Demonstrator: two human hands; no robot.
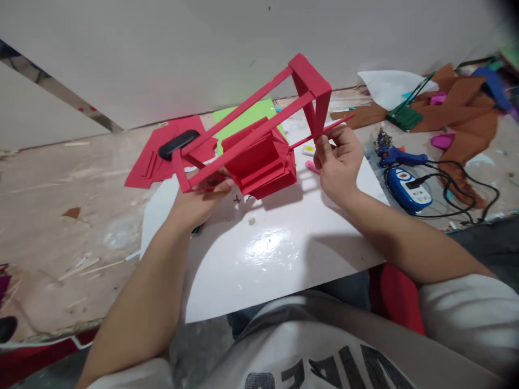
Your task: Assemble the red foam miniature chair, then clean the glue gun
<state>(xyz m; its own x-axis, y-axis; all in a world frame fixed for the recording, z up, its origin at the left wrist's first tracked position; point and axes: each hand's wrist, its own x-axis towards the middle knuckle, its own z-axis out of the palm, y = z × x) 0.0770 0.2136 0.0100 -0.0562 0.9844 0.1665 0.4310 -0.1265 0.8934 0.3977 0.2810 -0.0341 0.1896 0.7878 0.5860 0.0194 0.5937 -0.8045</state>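
Observation:
A red foam model (259,135), a long open frame with a boxy part in its middle, is tilted up over a glossy white board (263,248). My left hand (200,197) is closed on the frame's near lower end. My right hand (338,159) pinches a thin red stick (324,131) that points toward the model's far upper end.
Red foam sheets (162,154) with a black object (178,143) and a green sheet (247,116) lie behind the model. To the right are a blue glue gun (399,158), a blue-white device (407,189) with black cables, brown and white scraps. A white wall stands at the back.

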